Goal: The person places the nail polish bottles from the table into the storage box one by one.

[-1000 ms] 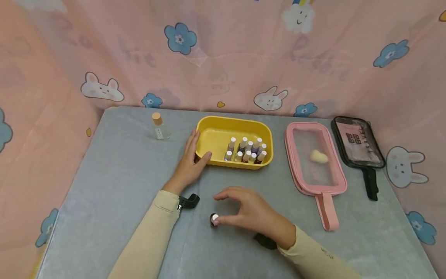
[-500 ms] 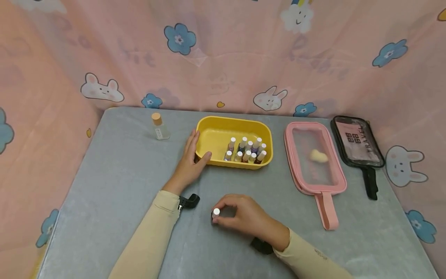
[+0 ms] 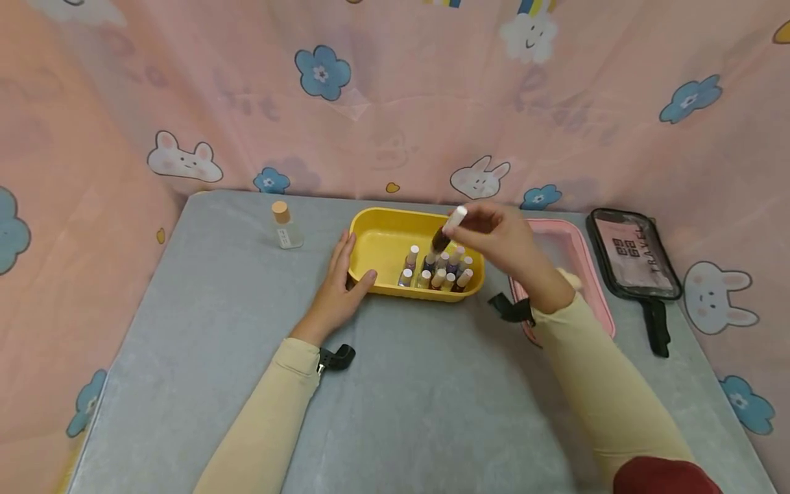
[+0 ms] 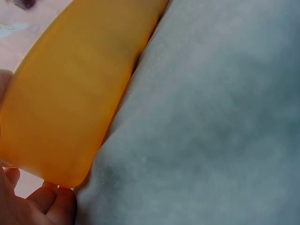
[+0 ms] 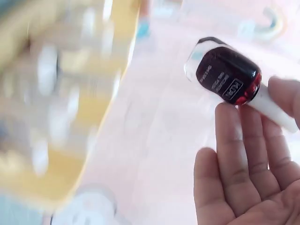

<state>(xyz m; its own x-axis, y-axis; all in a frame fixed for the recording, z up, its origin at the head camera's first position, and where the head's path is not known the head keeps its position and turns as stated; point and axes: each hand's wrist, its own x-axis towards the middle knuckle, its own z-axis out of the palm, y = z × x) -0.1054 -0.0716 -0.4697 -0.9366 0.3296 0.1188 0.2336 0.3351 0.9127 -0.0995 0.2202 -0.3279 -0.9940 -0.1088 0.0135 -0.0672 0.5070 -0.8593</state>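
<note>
My right hand [image 3: 512, 247] pinches a nail polish bottle [image 3: 441, 240] by its long white cap, above the right part of a yellow tray [image 3: 378, 243]. In the right wrist view the nail polish bottle [image 5: 228, 74] is dark red, with a printed label and a clear glass base, and hangs tilted. Several small white-capped bottles [image 3: 424, 280] stand close together at the tray's right end. My left hand [image 3: 333, 291] rests against the tray's left end, thumb along the near rim and fingers along the side. The left wrist view shows fingers [image 4: 61, 204] touching the tray's outer wall [image 4: 75, 93].
A clear glass bottle [image 3: 287, 234] with a wooden-looking cap stands at the back left. To the right lie a pink pouch [image 3: 592, 274] with a see-through window, partly behind my right arm, and a black pouch [image 3: 636, 254]. Patterned cloth [image 3: 382, 103] hangs behind the table.
My right hand has closed its fingers on the nail polish bottle, lifted it off the table and carried it up and to the right, over the tray. The left hand stays put.
</note>
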